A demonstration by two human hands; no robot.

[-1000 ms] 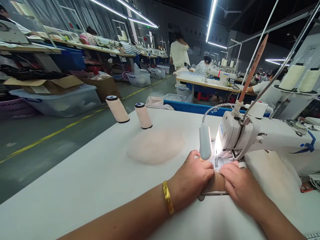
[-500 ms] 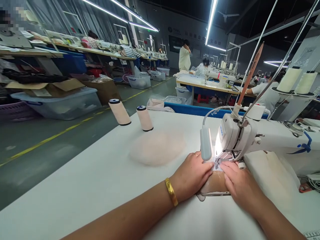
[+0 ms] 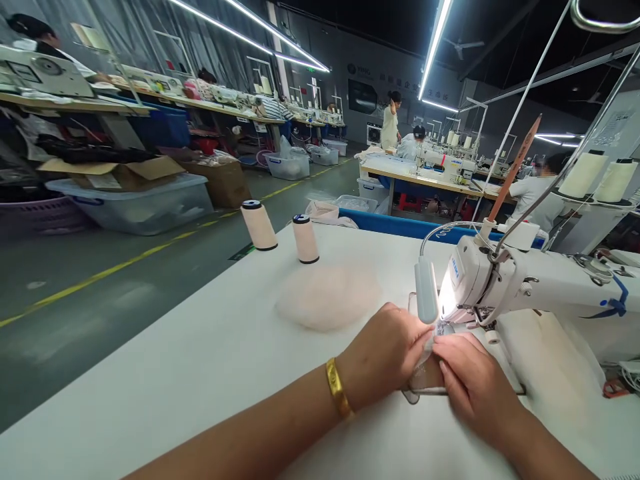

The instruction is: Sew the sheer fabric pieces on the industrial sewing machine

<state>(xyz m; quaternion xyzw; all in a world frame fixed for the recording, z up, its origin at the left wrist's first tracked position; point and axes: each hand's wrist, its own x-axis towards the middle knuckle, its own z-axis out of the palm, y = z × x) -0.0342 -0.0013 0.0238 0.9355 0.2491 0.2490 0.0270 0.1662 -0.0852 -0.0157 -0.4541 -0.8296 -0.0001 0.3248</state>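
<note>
In front of the needle of a white sewing machine (image 3: 530,273), both of my hands meet over the machine bed. My left hand (image 3: 387,347), with a gold bangle at its wrist, is closed, thumb and fingers pinching a small piece of pale, sheer fabric (image 3: 428,355). My right hand (image 3: 477,377) is closed beside it, its bent fingertips pressed on the same fabric near the presser foot (image 3: 442,329). Most of the piece is hidden under the fingers. A brown plate (image 3: 431,375) shows between the hands. A grey lamp (image 3: 426,290) lights the needle area.
Two peach thread cones (image 3: 259,225) stand at the far edge of the white table (image 3: 210,373). Sheer fabric pieces (image 3: 327,298) lie left of the machine, and more sheer fabric (image 3: 550,360) lies right of it. Thread cones (image 3: 585,172) stand behind. Other people sit at machines beyond.
My left hand has gone from lying flatter beside the needle to a raised pinch. The right fingers have bent and drawn slightly back from the presser foot. The whole view has shifted a little.
</note>
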